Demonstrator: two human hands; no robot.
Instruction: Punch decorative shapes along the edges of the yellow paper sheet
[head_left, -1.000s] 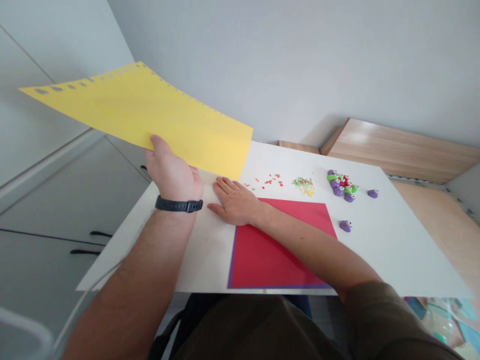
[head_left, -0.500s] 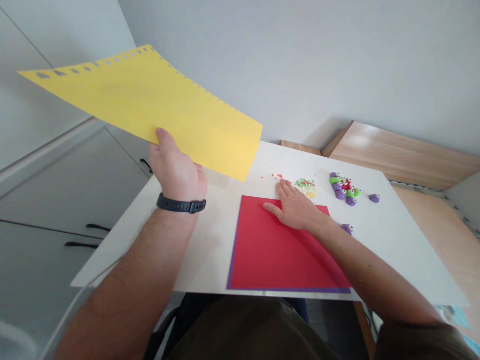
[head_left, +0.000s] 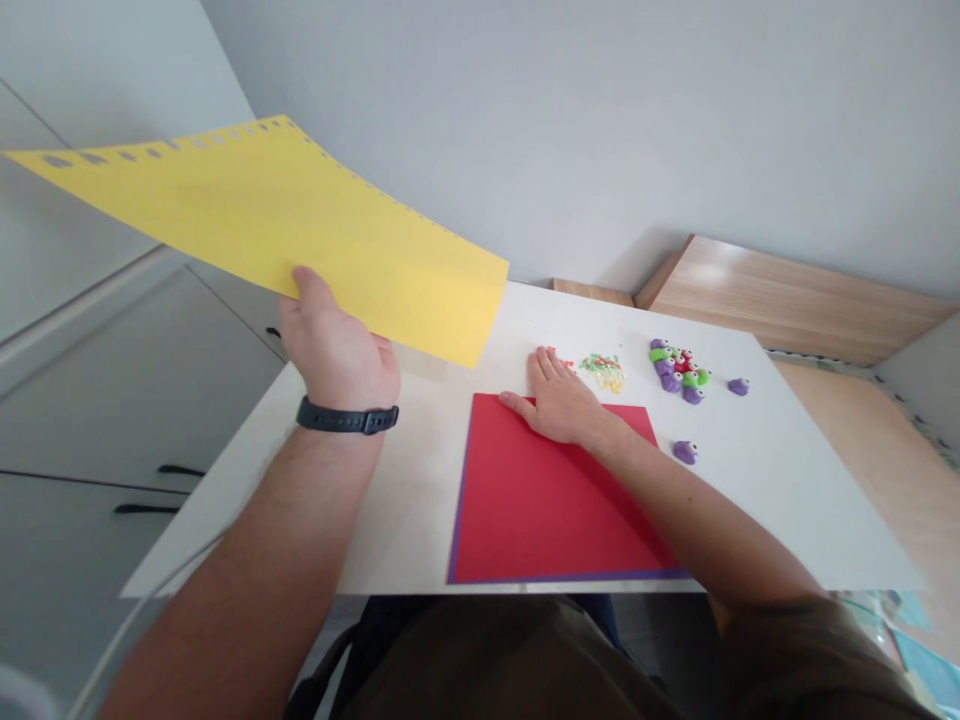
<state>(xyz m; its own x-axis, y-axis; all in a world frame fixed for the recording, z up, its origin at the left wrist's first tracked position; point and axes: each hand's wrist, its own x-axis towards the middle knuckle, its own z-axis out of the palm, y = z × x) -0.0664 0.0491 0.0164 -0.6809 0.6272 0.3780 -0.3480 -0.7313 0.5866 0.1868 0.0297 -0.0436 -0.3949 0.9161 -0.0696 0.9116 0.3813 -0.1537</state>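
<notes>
My left hand (head_left: 334, 345) grips the near edge of a yellow sheet of paper (head_left: 315, 230), thumb on top, raised above the table. Punched holes run along two sides of that sheet. My right hand (head_left: 559, 395) lies palm down with fingers stretched out, across the far edge of a red sheet of paper (head_left: 555, 510) and onto the table. A purple sheet (head_left: 455, 540) shows as a thin border beneath the red one. Small red paper bits (head_left: 564, 363) lie beside my right fingertips. A pile of green, red and pale yellow bits (head_left: 606, 370) sits just right of them.
A cluster of purple, green and red lumps with eyes (head_left: 679, 370) stands on the white table (head_left: 795, 480). Two single purple lumps (head_left: 739, 386) lie apart from it. Grey cabinets (head_left: 82, 400) are at the left, wooden boards (head_left: 787, 285) at the back right.
My right hand has slid left and slightly away along the red sheet's far edge. The yellow sheet stays in my left hand. The whole view has shifted a little.
</notes>
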